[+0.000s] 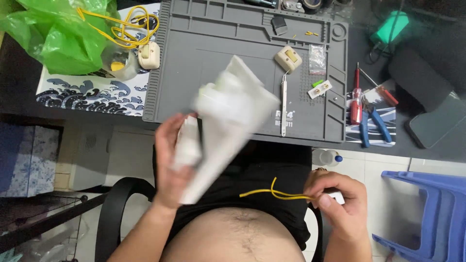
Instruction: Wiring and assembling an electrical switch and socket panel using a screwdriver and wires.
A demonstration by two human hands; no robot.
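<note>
My left hand [171, 160] grips a white, blurred paper or plastic packet [228, 121] held up over the near edge of the grey work mat [208, 43]. My right hand [337, 201] is low at the right, above my lap, pinching a thin yellow wire [272, 193] together with a small white part [338, 196]. On the mat lie a cream switch block [288, 58], a slim white tool [284, 102], a small clear bag [317, 58] and a small white connector with a green piece [320, 89].
A green plastic bag [58, 34], coiled yellow wire [128, 26] and another cream switch [148, 54] sit at the left. Screwdrivers [357, 94] and blue-handled pliers [373, 123] lie right of the mat. A dark phone [439, 123], a blue plastic stool [427, 213] and a small bottle [325, 157] are at the right.
</note>
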